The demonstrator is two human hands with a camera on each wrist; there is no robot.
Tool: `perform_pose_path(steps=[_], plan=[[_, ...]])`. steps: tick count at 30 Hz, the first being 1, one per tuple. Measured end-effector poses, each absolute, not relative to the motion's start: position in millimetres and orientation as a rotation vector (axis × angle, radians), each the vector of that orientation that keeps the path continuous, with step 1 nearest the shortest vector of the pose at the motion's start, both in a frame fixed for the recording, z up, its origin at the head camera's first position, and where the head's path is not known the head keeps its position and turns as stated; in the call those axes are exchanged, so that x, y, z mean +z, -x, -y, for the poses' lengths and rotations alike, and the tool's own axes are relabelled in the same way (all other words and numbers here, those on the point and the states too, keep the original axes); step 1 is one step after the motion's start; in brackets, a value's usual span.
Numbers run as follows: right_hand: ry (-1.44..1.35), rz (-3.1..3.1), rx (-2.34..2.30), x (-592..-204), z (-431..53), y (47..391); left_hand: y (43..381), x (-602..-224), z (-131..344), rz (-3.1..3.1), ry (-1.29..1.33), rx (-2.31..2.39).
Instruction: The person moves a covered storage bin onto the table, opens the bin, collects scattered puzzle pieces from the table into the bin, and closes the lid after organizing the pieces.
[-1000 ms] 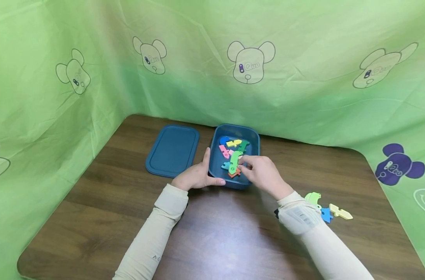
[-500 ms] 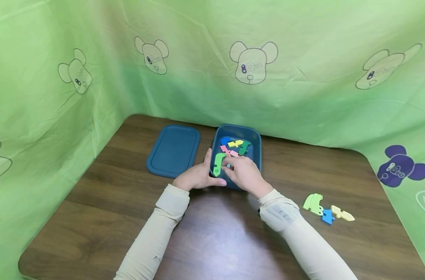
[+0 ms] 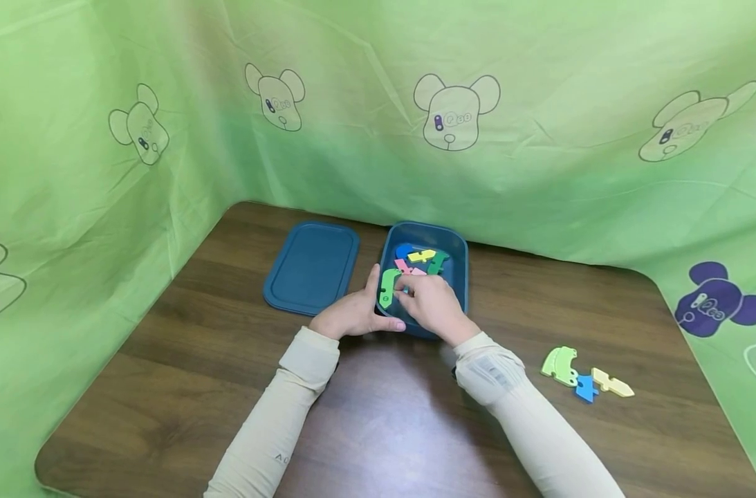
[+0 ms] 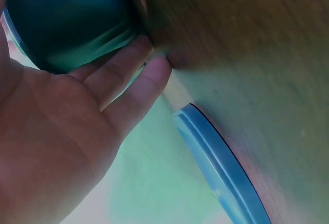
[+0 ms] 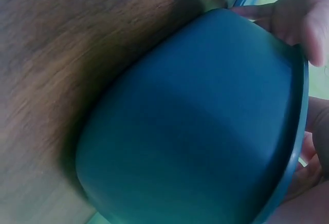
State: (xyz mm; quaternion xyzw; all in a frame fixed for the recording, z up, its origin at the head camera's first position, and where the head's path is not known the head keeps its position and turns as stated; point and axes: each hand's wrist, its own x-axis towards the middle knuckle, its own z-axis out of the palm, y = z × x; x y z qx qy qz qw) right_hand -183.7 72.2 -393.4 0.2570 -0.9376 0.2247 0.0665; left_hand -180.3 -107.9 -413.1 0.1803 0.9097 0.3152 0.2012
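A blue plastic box (image 3: 457, 304) holds several colourful notched puzzle pieces. My left hand (image 3: 353, 312) rests against its near left corner, thumb along the front and straight fingers along the side. In the left wrist view, the fingers (image 4: 119, 72) touch the outer wall. My right hand (image 3: 435, 304) reaches into the box from the front, its thumb and index finger pinching the edge of a bright green puzzle piece (image 3: 387, 289) by the left wall. Yellow (image 3: 421, 256), dark green (image 3: 438, 263), pink and blue pieces lie farther back. The right hand hides some pieces.
A flat blue lid (image 3: 312, 266) lies left of the box on the wooden table (image 3: 166, 387). To the right are a light green piece (image 3: 559, 365), a small blue piece (image 3: 586, 389) and a pale yellow piece (image 3: 613, 382). A green printed cloth (image 3: 353, 159) hangs behind the table.
My right hand has carried the bright green piece from the middle of the box to its left wall and lowered it there. My left hand has stayed at the box's corner.
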Motion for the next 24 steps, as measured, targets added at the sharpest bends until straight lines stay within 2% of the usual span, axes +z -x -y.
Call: perform_pose_path(steps=[24], plan=[[-0.677,2.869,0.682,-403.0,-65.6,188.1,182.4,-415.5,108.2,-2.552,-0.521,0.871]])
